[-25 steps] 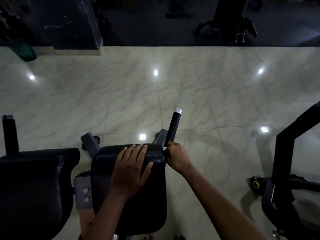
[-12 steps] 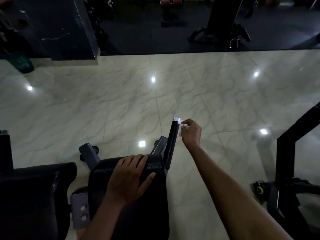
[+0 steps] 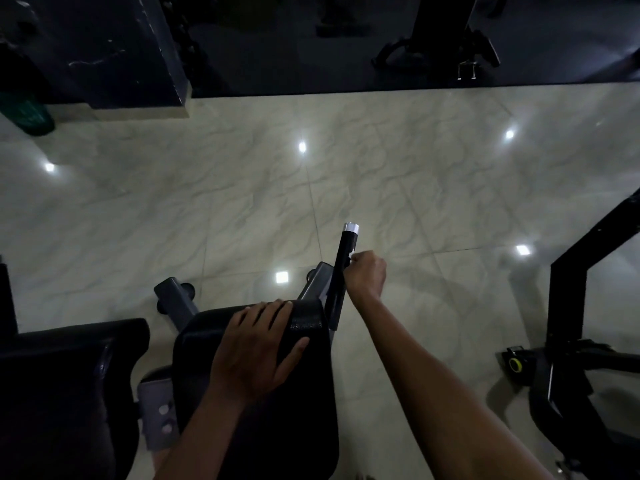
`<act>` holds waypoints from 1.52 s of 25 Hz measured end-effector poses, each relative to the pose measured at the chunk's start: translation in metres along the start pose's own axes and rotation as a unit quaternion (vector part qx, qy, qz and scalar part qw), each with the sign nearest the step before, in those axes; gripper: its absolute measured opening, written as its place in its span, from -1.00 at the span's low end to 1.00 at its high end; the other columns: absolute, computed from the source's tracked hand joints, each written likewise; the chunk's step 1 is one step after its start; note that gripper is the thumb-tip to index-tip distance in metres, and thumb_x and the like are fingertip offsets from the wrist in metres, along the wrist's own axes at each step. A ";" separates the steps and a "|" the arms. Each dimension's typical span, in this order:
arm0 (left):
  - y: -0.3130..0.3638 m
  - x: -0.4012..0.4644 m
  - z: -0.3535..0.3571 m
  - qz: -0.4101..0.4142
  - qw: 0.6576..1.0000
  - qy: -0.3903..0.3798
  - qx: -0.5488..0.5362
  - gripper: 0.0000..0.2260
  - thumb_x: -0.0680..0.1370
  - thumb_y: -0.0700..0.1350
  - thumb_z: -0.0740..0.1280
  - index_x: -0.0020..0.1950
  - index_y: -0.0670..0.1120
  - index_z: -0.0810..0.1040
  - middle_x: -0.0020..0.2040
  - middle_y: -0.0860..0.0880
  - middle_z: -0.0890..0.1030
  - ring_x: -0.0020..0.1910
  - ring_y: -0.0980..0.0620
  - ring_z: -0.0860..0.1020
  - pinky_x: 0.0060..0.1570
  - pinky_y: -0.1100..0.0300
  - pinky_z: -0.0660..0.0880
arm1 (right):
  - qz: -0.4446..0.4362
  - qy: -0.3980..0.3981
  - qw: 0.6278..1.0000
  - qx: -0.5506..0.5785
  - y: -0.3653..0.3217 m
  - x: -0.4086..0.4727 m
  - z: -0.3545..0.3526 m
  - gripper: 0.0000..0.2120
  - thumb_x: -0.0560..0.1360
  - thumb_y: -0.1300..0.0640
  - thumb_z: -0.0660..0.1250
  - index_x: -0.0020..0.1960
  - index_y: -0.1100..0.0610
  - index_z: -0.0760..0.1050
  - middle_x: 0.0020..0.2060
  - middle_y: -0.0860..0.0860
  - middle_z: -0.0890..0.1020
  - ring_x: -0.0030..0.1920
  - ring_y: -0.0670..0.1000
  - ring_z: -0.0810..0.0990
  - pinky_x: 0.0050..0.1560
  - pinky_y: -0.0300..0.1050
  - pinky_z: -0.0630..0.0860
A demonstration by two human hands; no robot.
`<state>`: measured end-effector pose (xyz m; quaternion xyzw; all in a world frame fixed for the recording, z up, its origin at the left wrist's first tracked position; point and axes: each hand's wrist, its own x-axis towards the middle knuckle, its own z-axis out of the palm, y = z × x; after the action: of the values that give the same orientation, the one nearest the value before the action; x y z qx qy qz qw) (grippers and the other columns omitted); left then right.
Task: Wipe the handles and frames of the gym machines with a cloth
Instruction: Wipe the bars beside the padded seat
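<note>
The handle I am working on is a black upright bar with a silver cap, standing just right of the dark pad at the near centre. It looks rigid and fixed to the machine, so I judge it will take firm pressure without giving; its smooth finish may let a cloth slide easily, which suits a stroke along its length. The best hold is a wrap around the black shaft below the cap.

My right hand is at the shaft's middle, fingers curled tight against its right side. A small white scrap, which I take to be the cloth, shows between the knuckles and the bar; most of it is hidden in the fist, so I cannot tell how much wraps the bar. The cloth seems thin and soft, and I would keep it bunched so it does not slip out.

My left hand lies flat on the pad's far edge, fingers straight and together, thumb spread to the right, gripping nothing.

Further left sits a second dark pad. At the right stands a black frame on the pale marbled floor.
</note>
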<state>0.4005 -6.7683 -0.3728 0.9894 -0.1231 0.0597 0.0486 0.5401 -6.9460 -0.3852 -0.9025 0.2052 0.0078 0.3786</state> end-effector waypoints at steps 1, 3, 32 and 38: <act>0.001 0.000 0.000 -0.001 1.000 0.000 0.000 -0.44 0.56 0.26 0.06 0.30 -0.12 0.51 0.23 -0.07 0.57 0.16 -0.09 0.54 0.10 0.01 0.43 | 0.002 -0.006 1.000 0.006 0.004 -0.008 0.000 -0.81 0.43 0.29 0.28 -0.03 0.29 0.62 -0.10 0.25 0.66 -0.06 0.25 0.61 -0.19 -0.13 0.45; 0.001 0.000 -0.002 0.001 1.000 -0.001 0.003 -0.44 0.57 0.26 0.05 0.30 -0.13 0.51 0.23 -0.08 0.57 0.15 -0.09 0.54 0.10 0.01 0.44 | 0.011 -0.018 1.000 0.006 0.012 -0.024 0.002 -0.81 0.45 0.28 0.29 0.00 0.29 0.62 -0.07 0.23 0.67 -0.05 0.22 0.62 -0.16 -0.15 0.47; 0.001 0.000 -0.005 -0.007 1.000 -0.020 0.010 -0.42 0.57 0.26 0.01 0.31 -0.12 0.49 0.24 -0.07 0.56 0.17 -0.09 0.52 0.10 0.00 0.43 | 0.035 -0.023 0.997 0.068 0.022 -0.019 0.006 -0.69 0.48 0.38 0.22 0.19 0.31 0.55 0.12 0.21 0.62 0.13 0.12 0.59 -0.15 -0.51 0.22; 0.002 0.001 -0.005 -0.003 1.000 -0.013 0.010 -0.44 0.56 0.25 0.05 0.28 -0.14 0.51 0.21 -0.10 0.58 0.13 -0.11 0.55 0.05 0.01 0.45 | 0.085 -0.057 0.990 0.093 0.044 -0.057 0.013 -0.70 0.43 0.38 0.25 0.13 0.32 0.58 0.07 0.23 0.64 0.10 0.12 0.60 -0.02 -0.32 0.42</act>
<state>0.4005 -6.7701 -0.3679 0.9908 -0.1205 0.0484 0.0375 0.4733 -6.9438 -0.4150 -0.8407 0.2593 0.0724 0.4699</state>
